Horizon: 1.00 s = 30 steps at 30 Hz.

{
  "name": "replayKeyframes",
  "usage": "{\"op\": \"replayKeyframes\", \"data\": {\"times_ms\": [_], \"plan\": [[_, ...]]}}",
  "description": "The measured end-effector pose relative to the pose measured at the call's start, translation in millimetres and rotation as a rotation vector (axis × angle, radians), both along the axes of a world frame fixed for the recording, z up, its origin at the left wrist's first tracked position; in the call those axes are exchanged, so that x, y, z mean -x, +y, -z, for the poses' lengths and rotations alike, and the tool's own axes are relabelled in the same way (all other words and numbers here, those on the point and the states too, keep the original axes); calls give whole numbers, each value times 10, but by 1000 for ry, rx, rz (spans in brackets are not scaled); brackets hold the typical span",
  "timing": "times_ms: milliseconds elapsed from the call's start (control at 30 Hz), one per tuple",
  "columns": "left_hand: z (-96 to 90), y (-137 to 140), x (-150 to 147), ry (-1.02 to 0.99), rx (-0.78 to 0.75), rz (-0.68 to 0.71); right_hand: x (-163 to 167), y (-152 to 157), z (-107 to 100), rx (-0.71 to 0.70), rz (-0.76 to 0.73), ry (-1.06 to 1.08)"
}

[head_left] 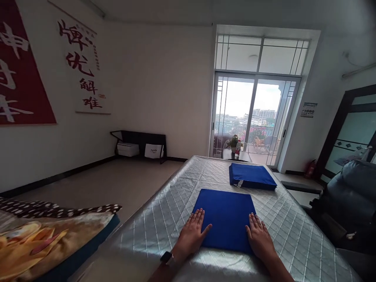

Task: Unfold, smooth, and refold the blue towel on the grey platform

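A flat blue square of what looks like folded fabric lies on the silver quilted table cover in front of me. My left hand rests flat along its left edge, fingers stretched forward and thumb on the blue surface. Along the right edge lies my right hand, also flat with fingers extended. Neither hand grips anything. Just beyond, toward the right, sits a stack of similar blue pieces with a small white tag at its near corner.
Left of the table is a bed or cushion with a patterned cover. A dark padded chair stands close on the right. Past the far end are a small table with a potted plant and a bottle, before glass doors.
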<state>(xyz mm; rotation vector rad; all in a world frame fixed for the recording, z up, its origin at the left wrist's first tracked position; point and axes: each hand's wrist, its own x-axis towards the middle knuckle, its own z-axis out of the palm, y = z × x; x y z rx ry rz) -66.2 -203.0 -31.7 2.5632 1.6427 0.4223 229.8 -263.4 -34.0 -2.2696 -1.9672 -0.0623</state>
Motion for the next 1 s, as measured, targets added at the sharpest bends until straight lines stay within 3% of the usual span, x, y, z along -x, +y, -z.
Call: {"op": "replayKeyframes", "data": {"times_ms": [233, 567, 700, 867, 1000], "plan": [[2, 2, -4, 3, 6, -1, -37, -253, 130, 26, -40, 5], [36, 56, 18, 75, -29, 35, 30, -290, 80, 55, 2, 5], [-8, -141, -373, 44, -12, 3, 39, -291, 87, 58, 3, -11], [24, -566, -1211, -31, -6, 395, 20, -324, 67, 47, -48, -38], [84, -686, -1497, -75, 36, 435, -3, -355, 28, 82, -110, -54]]}}
